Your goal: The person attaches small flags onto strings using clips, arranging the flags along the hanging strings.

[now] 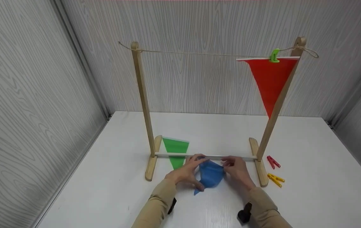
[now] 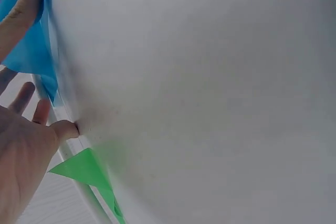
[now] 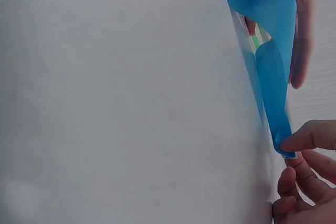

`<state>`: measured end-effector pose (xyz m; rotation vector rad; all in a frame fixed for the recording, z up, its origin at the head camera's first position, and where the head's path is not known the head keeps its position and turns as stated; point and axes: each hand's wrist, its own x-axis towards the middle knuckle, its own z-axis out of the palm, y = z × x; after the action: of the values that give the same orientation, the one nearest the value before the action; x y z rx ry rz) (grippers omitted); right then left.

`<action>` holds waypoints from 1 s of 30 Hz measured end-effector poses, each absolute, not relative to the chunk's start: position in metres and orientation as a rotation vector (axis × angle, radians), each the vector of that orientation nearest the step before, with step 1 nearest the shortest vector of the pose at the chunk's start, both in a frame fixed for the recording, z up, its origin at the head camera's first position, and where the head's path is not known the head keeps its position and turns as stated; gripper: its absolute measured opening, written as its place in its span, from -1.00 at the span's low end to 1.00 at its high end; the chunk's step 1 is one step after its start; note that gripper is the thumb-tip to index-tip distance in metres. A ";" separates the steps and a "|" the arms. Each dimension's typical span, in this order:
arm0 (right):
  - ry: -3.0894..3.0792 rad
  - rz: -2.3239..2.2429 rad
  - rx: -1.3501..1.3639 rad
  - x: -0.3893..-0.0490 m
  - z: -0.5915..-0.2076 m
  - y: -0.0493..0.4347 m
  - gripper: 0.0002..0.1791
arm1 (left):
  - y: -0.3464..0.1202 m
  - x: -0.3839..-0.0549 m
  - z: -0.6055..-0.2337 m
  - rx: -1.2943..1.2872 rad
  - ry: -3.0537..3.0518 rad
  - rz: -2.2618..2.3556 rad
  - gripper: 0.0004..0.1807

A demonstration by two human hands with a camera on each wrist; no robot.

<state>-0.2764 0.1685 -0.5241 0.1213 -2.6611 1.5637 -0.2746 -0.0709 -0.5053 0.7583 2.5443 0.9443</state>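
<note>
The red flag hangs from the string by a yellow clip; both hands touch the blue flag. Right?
Not quite: the clip is green, as the head view shows. The red flag hangs from the string by it; the left hand and right hand touch the blue flag.

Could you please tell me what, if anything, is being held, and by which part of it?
The blue flag: the right hand pinches it at its right edge. The left hand has its thumb against the narrow end; whether it grips is unclear.
</note>
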 end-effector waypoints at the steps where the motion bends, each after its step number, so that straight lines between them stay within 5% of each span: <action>1: -2.647 1.565 0.113 -0.277 -0.524 0.169 -0.64 | -0.071 -0.275 -0.505 0.767 2.541 0.959 0.16; 12: -2.508 1.764 0.029 -0.276 -0.525 0.177 -0.67 | -0.074 -0.282 -0.505 0.739 2.524 1.156 0.09; 30: -2.367 1.938 -0.035 -0.276 -0.525 0.180 -0.63 | -0.076 -0.287 -0.515 0.584 2.329 1.644 -0.66</action>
<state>-0.2762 0.1801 -0.5252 -0.0349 -2.3671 1.9379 -0.2866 -0.0755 -0.5149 0.5839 2.3291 1.6443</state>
